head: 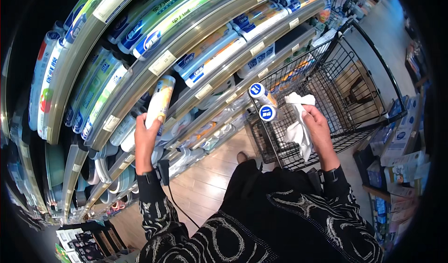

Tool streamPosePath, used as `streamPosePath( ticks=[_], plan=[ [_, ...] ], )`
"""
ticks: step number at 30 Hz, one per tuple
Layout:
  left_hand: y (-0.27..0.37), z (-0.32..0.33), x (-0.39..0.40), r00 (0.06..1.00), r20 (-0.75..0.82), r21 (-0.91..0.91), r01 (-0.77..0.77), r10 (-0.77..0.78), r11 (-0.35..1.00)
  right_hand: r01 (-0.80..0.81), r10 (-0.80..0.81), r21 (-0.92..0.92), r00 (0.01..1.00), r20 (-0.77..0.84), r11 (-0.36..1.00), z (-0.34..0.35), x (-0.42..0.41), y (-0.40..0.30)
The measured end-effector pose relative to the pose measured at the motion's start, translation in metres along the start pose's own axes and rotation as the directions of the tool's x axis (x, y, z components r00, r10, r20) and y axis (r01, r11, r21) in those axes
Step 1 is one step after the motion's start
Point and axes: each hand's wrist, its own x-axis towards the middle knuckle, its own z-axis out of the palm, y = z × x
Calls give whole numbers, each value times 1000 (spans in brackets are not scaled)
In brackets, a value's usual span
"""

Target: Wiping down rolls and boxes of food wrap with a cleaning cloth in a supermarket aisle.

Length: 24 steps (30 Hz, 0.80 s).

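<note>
My left hand [147, 131] grips the lower end of a white and orange tube-shaped package [161, 96] in front of the shelf edge. A crumpled white cloth [297, 126] hangs from my right hand [316, 126], pinched between thumb and fingers. Below and beyond the cloth is a black wire shopping cart [336, 119]. Two similar packages with round blue-and-white ends, one [258, 90] above the other [268, 113], stand at the cart's near left corner.
Shelves on the left hold packaged rolls [213, 67] behind price-tag strips [162, 62]. Lower down are plastic basins [101, 168]. Boxed goods [395, 147] line the right side. A black cable [180, 207] runs from my left wrist. Wooden flooring [206, 172] shows between shelf and cart.
</note>
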Motion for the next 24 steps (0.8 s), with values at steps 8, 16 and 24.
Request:
streamPosePath(
  ticks=[8,16,24],
  plan=[
    [79,40,-137,919,384,-771,371,-87,518,150,-188,198,963,193,969,42,18,-60],
    [142,72,-200,845,534,-785,499,-6,367,799,-658,-185,582,478,573,113,-2,-85],
    [125,92,-214,889,441,-798,450,-122,400,656,-352,-66,484,801,752,114,-65,-58]
  ],
)
